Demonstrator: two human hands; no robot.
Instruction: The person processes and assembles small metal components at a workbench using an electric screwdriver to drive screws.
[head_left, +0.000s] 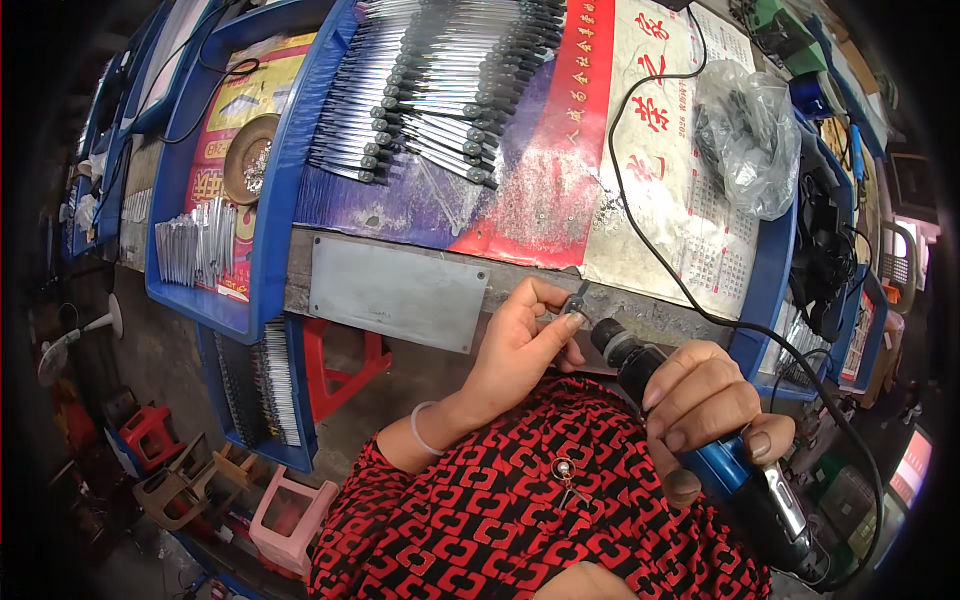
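Observation:
My left hand (522, 336) pinches a small dark part (577, 302) with a thin stem between thumb and fingertips, just off the table's front edge. My right hand (712, 410) is wrapped round the body of a blue and black corded electric screwdriver (722, 462). Its black chuck (612, 338) points at the small part, and a narrow gap seems to separate them. Whether a bit sits in the chuck I cannot make out. Beyond my hands, many thin metal rods with dark fittings (440, 100) lie in rows on the table.
A grey metal plate (395, 290) is fixed along the front edge. To the left, a blue tray (300, 170) holds silvery strips (197, 245) and a round bowl (250, 160). A clear plastic bag (750, 140) of dark parts lies right, beside a black cord (640, 215) crossing the table.

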